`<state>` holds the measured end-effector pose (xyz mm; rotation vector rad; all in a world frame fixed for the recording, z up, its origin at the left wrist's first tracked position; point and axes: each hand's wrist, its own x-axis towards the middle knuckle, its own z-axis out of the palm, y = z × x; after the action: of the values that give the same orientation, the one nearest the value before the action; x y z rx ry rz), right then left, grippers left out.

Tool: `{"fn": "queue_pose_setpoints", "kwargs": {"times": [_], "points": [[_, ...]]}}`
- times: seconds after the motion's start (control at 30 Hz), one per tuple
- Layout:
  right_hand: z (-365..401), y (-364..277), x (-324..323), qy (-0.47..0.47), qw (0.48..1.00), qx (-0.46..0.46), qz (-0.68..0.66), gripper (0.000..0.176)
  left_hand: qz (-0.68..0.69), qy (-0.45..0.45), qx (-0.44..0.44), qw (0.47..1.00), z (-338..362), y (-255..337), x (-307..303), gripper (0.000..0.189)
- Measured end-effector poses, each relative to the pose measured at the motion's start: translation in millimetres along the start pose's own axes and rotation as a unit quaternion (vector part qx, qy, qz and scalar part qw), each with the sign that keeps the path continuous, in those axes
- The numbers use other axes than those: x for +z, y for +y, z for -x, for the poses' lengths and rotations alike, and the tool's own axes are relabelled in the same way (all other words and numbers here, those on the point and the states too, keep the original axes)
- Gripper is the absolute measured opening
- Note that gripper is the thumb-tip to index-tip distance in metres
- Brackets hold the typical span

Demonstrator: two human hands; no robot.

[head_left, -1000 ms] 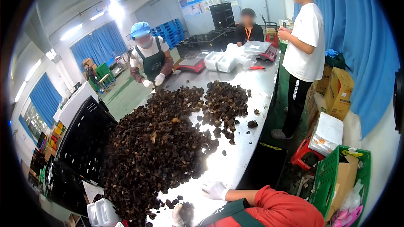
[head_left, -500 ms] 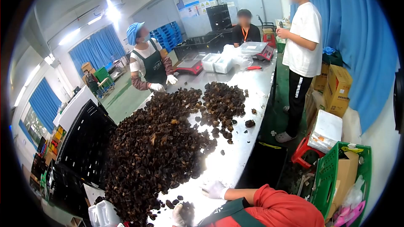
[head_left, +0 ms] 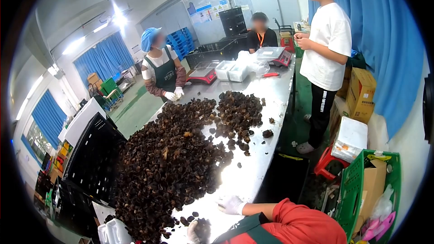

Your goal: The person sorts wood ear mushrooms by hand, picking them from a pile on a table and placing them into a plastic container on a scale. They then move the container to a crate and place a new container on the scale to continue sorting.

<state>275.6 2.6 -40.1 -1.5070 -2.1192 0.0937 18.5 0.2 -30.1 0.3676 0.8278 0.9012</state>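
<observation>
Here, the dark pile (head_left: pixel 167 167) is lying to the left of both my grips, its long axis running away from me up the tabletop (head_left: pixel 247 174)! My left grip (head_left: pixel 193 232) is sitting nearer, just beside some loose pieces (head_left: pixel 184 221); whether it's grasping anything, I cannot tell. My right grip (head_left: pixel 231 205) is resting released, fingers extended, the pile lying across a gap from it.
</observation>
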Motion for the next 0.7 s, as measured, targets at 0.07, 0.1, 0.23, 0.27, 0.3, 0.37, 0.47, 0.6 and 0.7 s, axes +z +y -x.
{"fn": "queue_pose_setpoints", "kwargs": {"times": [0.07,0.1,0.23,0.27,0.3,0.37,0.47,0.6,0.7], "points": [[2,-1,-3,0.000,1.000,0.006,-0.006,0.033,-0.005,0.006,-0.005,1.000,7,2,8,0.029],[2,-4,-4,-0.001,1.000,0.009,-0.011,0.031,-0.008,0.010,-0.008,1.000,11,4,12,0.029],[-1,-5,-10,-0.044,0.999,0.020,-0.007,0.032,-0.005,0.011,-0.024,1.000,6,4,5,0.028],[-1,-5,-9,-0.048,0.999,0.020,-0.001,0.033,0.004,0.014,-0.025,1.000,3,2,-1,0.027],[-1,-5,-8,-0.052,0.998,0.019,0.006,0.033,0.013,0.016,-0.025,0.999,2,1,-2,0.026],[0,-3,-2,-0.047,0.999,0.021,0.005,0.033,0.015,0.015,-0.029,0.999,2,0,-2,0.025],[0,-3,-1,-0.042,0.999,0.019,0.009,0.033,0.020,0.021,-0.024,0.999,3,-1,1,0.025],[2,4,16,0.025,1.000,0.002,0.003,0.037,0.026,0.033,-0.027,0.999,6,1,4,0.026],[0,-3,-1,-0.044,0.999,0.026,-0.003,0.036,-0.028,0.090,0.047,0.994,22,3,36,0.028]]}}
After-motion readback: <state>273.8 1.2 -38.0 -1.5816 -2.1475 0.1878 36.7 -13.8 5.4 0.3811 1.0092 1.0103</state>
